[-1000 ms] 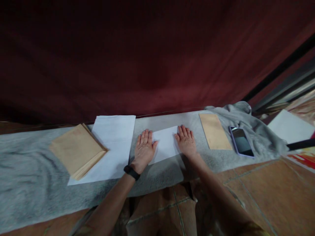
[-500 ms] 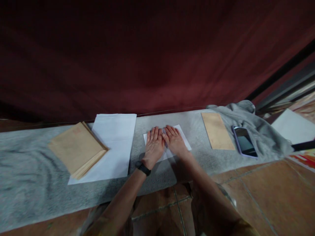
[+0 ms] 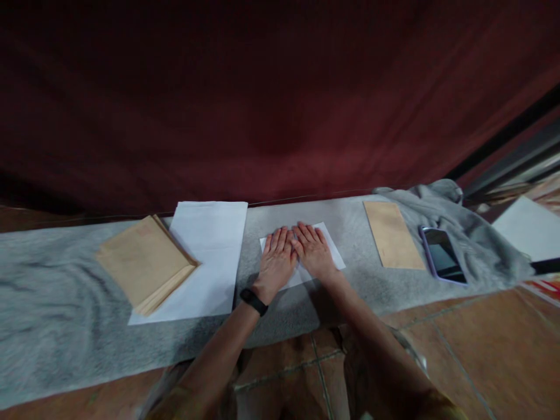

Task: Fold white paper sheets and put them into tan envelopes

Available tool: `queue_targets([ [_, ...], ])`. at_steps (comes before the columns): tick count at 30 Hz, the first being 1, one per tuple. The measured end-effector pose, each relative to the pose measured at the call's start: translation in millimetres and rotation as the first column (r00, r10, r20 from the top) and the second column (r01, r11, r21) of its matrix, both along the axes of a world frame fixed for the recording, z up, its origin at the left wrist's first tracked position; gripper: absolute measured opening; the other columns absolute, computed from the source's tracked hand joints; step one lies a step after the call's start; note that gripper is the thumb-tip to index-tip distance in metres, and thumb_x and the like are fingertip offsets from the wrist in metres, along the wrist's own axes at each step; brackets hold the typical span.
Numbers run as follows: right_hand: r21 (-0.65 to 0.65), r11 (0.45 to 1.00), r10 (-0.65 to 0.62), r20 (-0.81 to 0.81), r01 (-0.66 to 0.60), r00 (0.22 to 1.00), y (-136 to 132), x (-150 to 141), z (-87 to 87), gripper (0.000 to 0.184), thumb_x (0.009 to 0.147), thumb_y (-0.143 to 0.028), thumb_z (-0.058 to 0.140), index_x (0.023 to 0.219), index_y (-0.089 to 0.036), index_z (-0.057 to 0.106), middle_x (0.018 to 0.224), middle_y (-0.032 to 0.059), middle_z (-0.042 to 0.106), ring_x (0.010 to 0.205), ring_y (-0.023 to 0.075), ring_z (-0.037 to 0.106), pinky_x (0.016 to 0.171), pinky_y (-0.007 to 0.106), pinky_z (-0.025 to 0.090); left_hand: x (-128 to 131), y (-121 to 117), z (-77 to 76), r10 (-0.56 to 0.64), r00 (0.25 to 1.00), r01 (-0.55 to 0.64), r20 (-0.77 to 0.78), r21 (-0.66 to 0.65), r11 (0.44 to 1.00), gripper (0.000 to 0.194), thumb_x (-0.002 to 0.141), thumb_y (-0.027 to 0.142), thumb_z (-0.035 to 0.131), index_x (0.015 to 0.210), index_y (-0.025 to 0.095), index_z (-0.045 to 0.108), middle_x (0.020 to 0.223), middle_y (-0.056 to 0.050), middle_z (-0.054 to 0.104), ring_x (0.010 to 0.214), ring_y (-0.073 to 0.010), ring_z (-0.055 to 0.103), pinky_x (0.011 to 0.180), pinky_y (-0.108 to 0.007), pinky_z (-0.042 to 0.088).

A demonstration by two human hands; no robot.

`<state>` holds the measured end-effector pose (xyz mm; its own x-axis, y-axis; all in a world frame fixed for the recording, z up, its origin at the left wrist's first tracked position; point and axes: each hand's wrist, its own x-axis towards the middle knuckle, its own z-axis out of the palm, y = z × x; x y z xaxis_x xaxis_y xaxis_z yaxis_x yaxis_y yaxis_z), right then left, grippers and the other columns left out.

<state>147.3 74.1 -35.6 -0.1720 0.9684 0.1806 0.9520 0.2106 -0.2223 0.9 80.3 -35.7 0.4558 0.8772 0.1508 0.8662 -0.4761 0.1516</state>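
Observation:
A small piece of white paper (image 3: 336, 256), seemingly folded, lies on the grey cloth (image 3: 350, 297) in front of me. My left hand (image 3: 277, 259), with a black band on its wrist, rests flat on its left part, fingers stretched forward. Flat on the right part is my right hand (image 3: 314, 251), its fingers slightly spread. The two hands meet at the thumbs, and most of the paper is hidden beneath them. To the left, a stack of brown envelopes (image 3: 144, 262) lies tilted across larger white sheets (image 3: 214, 256).
A single brown envelope (image 3: 394, 236) lies on the cloth to the right, with a smartphone (image 3: 443, 255) beside it. Behind the cloth hangs a dark red curtain (image 3: 280, 116). Tiled floor (image 3: 494, 344) shows in front, and a white box-like object (image 3: 529, 227) stands at far right.
The view has shifted slightly, so most things sit a little further right. Both hands stay flat on the paper, with hardly any movement over it.

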Motion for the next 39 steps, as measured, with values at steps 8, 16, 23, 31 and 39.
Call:
queue_targets([
  [8, 0.033, 0.995, -0.092, -0.002, 0.092, 0.996, -2, 5, -6.6, 0.052, 0.108, -0.039, 0.029, 0.151, -0.017, 0.047, 0.161, 0.0102, 0.042, 0.146, 0.0290, 0.040, 0.121, 0.049, 0.027, -2, -2, -0.6, 0.021, 1.000, -0.021, -0.018, 0.011, 1.000, 0.059, 0.105, 0.038, 0.031, 0.155, 0.008, 0.039, 0.162, -0.014, 0.038, 0.153, -0.0266, 0.029, 0.127, -0.048, 0.019],
  [16, 0.074, 0.989, -0.131, -0.017, 0.132, 0.991, -4, 14, -13.1, 0.053, 0.107, -0.041, 0.031, 0.153, -0.017, 0.045, 0.159, 0.0115, 0.045, 0.145, 0.0301, 0.041, 0.119, 0.051, 0.028, -3, -2, -0.3, 0.023, 1.000, -0.023, -0.010, 0.019, 1.000, 0.059, 0.105, 0.041, 0.031, 0.154, 0.009, 0.040, 0.161, -0.015, 0.039, 0.152, -0.0260, 0.031, 0.127, -0.048, 0.020],
  [23, 0.057, 0.989, -0.134, 0.012, 0.133, 0.991, -6, 26, -11.3, 0.054, 0.106, -0.040, 0.032, 0.152, -0.016, 0.046, 0.160, 0.0110, 0.044, 0.144, 0.0306, 0.042, 0.119, 0.049, 0.029, -3, -2, 1.0, 0.026, 0.999, -0.025, -0.021, 0.021, 0.999, 0.059, 0.105, 0.042, 0.031, 0.153, 0.009, 0.041, 0.162, -0.014, 0.038, 0.152, -0.0264, 0.032, 0.127, -0.048, 0.020],
  [31, 0.051, 0.988, -0.146, 0.004, 0.146, 0.989, -7, 28, -10.8, 0.054, 0.106, -0.041, 0.032, 0.151, -0.016, 0.047, 0.158, 0.0119, 0.046, 0.144, 0.0306, 0.043, 0.118, 0.050, 0.029, -4, -2, 1.6, 0.022, 0.999, -0.022, -0.036, 0.018, 1.000, 0.059, 0.105, 0.041, 0.030, 0.154, 0.008, 0.040, 0.162, -0.015, 0.038, 0.152, -0.0268, 0.031, 0.126, -0.049, 0.021],
  [39, 0.036, 0.986, -0.163, -0.018, 0.164, 0.986, -10, 16, -6.5, 0.054, 0.107, -0.040, 0.033, 0.150, -0.011, 0.047, 0.158, 0.0157, 0.044, 0.145, 0.0322, 0.041, 0.121, 0.053, 0.025, -2, -7, 2.4, 0.018, 0.999, -0.017, -0.038, 0.011, 1.000, 0.058, 0.105, 0.040, 0.034, 0.153, 0.008, 0.041, 0.163, -0.016, 0.037, 0.153, -0.0291, 0.029, 0.126, -0.051, 0.020],
])
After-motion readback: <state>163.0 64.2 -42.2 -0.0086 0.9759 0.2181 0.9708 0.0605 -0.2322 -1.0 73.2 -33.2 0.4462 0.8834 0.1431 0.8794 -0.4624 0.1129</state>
